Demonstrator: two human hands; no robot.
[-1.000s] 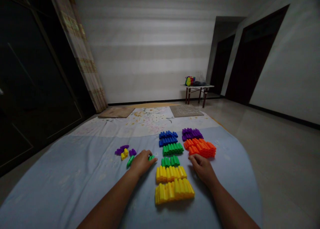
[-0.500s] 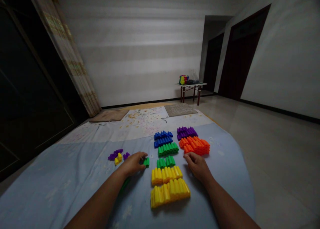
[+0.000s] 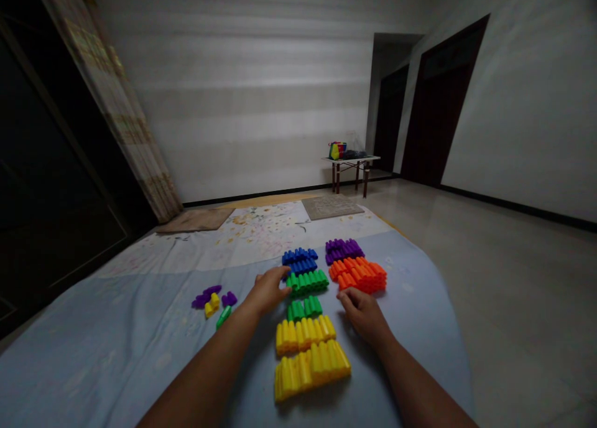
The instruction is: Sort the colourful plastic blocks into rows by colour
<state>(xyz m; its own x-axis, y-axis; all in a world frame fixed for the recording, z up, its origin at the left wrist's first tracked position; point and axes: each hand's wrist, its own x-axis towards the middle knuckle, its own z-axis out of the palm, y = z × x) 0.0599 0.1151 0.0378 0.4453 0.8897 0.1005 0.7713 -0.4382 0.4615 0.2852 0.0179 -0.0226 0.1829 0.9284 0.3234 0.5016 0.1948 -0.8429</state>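
My left hand (image 3: 269, 291) reaches over the cloth with thumb and fingers around a green plastic block (image 3: 288, 284) at the left end of the farther green row (image 3: 310, 282). Just nearer lies a shorter row of green blocks (image 3: 304, 308). Curled with its fingertips together, my right hand (image 3: 364, 313) rests on the cloth right of the green rows, just below the orange blocks (image 3: 359, 274); nothing shows in its fingers. Blue blocks (image 3: 300, 260) stand beyond the green ones, and two rows of yellow blocks (image 3: 311, 364) are closest to me. Purple blocks (image 3: 344, 251) lie behind the orange.
Loose purple (image 3: 206, 297), yellow (image 3: 212, 305) and green blocks (image 3: 224, 316) lie left of my left forearm. A blue cloth (image 3: 140, 353) covers the table. Two mats (image 3: 332, 206) lie at its far end. A small table (image 3: 351, 160) with bags stands by the wall.
My left hand has moved right and away from me, carrying a green block to the left end of the farther green row. My right hand stays in nearly the same place. The view has shifted slightly.
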